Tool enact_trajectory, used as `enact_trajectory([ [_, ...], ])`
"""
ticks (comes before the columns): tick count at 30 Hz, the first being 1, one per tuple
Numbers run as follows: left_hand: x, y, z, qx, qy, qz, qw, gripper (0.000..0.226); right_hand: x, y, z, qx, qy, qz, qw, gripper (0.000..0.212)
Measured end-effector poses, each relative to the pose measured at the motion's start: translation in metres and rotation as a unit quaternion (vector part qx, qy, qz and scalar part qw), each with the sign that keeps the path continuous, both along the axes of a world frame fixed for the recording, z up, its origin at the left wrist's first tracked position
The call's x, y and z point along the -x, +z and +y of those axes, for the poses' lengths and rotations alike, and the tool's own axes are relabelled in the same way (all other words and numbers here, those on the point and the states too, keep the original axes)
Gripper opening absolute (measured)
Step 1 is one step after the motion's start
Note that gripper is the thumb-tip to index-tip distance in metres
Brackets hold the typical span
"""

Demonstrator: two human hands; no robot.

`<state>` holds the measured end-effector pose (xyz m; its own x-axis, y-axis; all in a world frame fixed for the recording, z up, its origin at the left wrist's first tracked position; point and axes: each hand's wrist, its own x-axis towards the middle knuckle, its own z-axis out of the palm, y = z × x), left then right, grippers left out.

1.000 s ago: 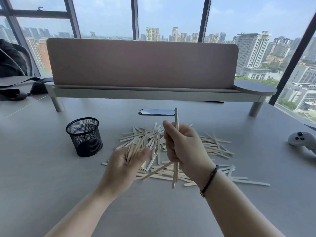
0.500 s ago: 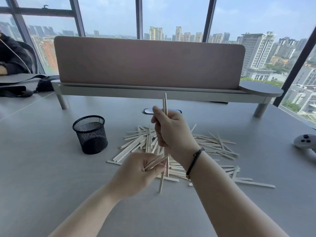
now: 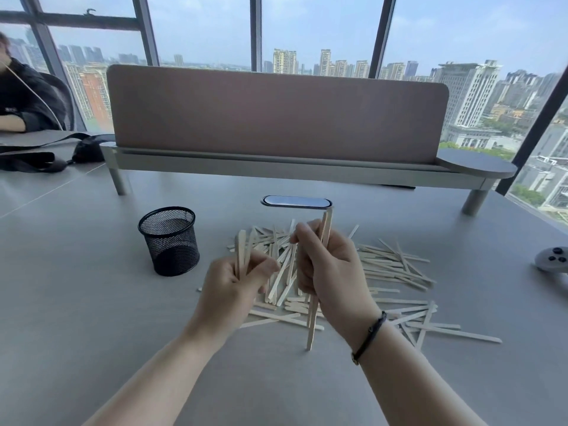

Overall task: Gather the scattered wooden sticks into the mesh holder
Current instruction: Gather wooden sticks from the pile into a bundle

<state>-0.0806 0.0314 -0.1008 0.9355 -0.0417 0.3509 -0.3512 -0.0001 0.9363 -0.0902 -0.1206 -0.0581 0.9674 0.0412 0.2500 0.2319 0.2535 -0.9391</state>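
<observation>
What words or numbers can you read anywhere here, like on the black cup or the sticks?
None can be read.
Black wire mesh holder: no label shows.
Pale flat wooden sticks: plain, no print.
Grey game controller at the table's right edge: only dark buttons, no letters legible.
Dark top of the person seated at far left: a small pale mark, too blurred to read.
City buildings outside the window: any signs are too small to read.

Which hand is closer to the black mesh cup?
Left. The left hand, gripping a few sticks, is just right of the mesh cup; the right hand, holding its own sticks, is farther right, over the pile.
</observation>
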Motion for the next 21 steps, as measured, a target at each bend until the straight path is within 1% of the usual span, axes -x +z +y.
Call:
enact_trajectory([
  [3,-0.004,-0.003,0.002,0.028,0.025,0.026,0.999,0.031,0.006,-0.023,0.005,0.033,0.01,-0.003,0.999,0.012],
  [5,-0.007,-0.006,0.003,0.036,0.045,0.045,0.997,0.04,0.01,-0.034,0.008,0.051,0.034,0.015,0.998,0.012],
  [6,-0.008,-0.006,0.003,0.037,0.056,0.051,0.996,0.044,0.012,-0.038,0.009,0.074,0.046,0.024,0.996,0.016],
  [9,-0.01,-0.008,0.004,0.045,0.074,0.067,0.994,0.049,0.014,-0.048,0.016,0.219,0.043,0.025,0.974,0.038],
  [10,-0.01,-0.008,0.004,0.047,0.076,0.072,0.993,0.05,0.014,-0.05,0.018,0.25,0.036,0.016,0.968,0.046],
  [11,-0.01,-0.008,0.004,0.05,0.077,0.08,0.993,0.05,0.014,-0.051,0.019,0.26,0.029,0.008,0.965,0.053],
  [12,-0.009,-0.007,0.004,0.054,0.077,0.089,0.992,0.051,0.014,-0.05,0.019,0.253,0.021,0.0,0.967,0.057],
  [14,-0.007,-0.005,0.003,0.067,0.08,0.107,0.989,0.054,0.015,-0.043,0.018,0.208,-0.005,0.002,0.978,0.061],
  [17,-0.007,-0.002,0.002,0.097,0.07,0.126,0.985,0.06,0.012,-0.037,0.015,0.136,-0.033,0.04,0.989,0.068],
  [19,-0.008,-0.004,0.002,0.093,0.041,0.132,0.986,0.059,0.011,-0.038,0.016,0.141,-0.032,0.064,0.987,0.064],
  [21,-0.007,-0.007,0.003,0.068,0.006,0.109,0.992,0.055,0.01,-0.042,0.018,0.173,-0.033,0.073,0.982,0.056],
])
